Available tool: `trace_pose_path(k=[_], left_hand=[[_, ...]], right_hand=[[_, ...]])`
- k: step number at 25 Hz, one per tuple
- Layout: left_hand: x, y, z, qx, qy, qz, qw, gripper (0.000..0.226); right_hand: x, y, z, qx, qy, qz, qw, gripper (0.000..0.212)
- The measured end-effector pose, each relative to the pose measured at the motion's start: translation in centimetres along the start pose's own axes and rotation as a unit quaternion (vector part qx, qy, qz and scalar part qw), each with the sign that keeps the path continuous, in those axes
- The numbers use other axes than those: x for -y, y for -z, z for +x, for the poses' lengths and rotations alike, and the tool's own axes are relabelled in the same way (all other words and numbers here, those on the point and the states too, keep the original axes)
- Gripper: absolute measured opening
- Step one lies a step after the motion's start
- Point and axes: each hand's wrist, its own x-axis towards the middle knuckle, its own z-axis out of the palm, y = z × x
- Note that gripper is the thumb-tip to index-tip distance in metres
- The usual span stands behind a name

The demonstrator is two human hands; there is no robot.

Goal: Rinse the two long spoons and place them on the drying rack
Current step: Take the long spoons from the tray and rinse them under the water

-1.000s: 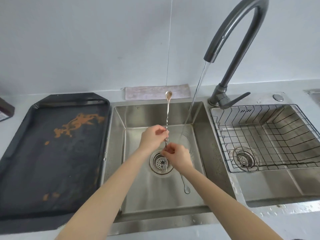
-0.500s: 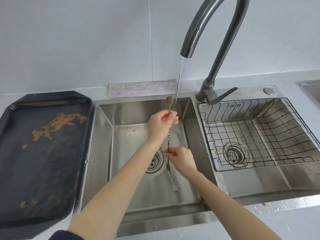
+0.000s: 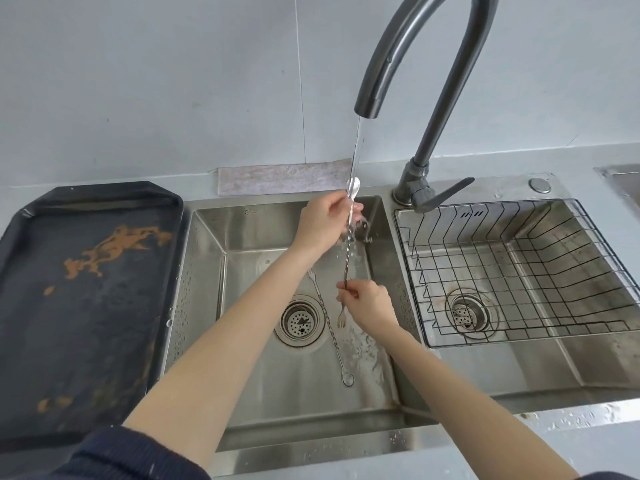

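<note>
Two long spoons are in play, and only one is being washed: the held spoon [image 3: 347, 261] stands nearly upright over the left basin [image 3: 242, 386], its bowl now directly under the water stream [image 3: 356, 150] from the faucet [image 3: 408, 57], where half a second ago it sat just left of the flow. That puts the rinse of the first spoon properly under way, I'd judge, with nothing yet on the wire drying rack [image 3: 519, 271] in the right basin. The left hand [image 3: 322, 223] is raised toward the back edge of the sink, fingers pinched narrowly round the twisted stem just below the bowl, water splashing off them. The right hand [image 3: 369, 303] sits lower and nearer the front, closed on the stem close to its small forked end, which pokes out beneath the knuckles. Both forearms reach in from the front edge, the left crossing over the drain [image 3: 299, 320]. The second spoon [image 3: 329, 327] lies flat on the basin floor, slanting past the drain, bowl toward the front, untouched. A stained black tray [image 3: 86, 289] rests on the table at the sink's left.
</note>
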Motion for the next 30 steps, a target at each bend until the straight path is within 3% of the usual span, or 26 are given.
trace_pose_path(k=[5,16,21,26,30], left_hand=[[-0.5,0.0,0.0,-0.022,-0.020,-0.023,0.999,0.025],[-1.5,0.8,-0.4,-0.046,-0.041,-0.015,0.998,0.013],[-1.6,0.6,-0.4,-0.032,-0.033,-0.009,0.999,0.026],[-1.7,0.5,-0.6,-0.023,-0.045,-0.024,0.998,0.016],[-1.9,0.6,-0.6,-0.022,-0.060,-0.034,0.997,0.021]], right_hand=[[0.3,0.9,0.7,-0.010,0.016,-0.028,0.999,0.033],[1.6,2.1,2.1,-0.073,0.041,0.010,0.996,0.016],[1.3,1.9,2.1,-0.073,0.031,-0.005,0.997,0.014],[1.0,1.8,1.8,-0.077,0.045,-0.017,0.996,0.018],[1.3,1.8,1.6,-0.075,0.066,-0.032,0.994,0.022]])
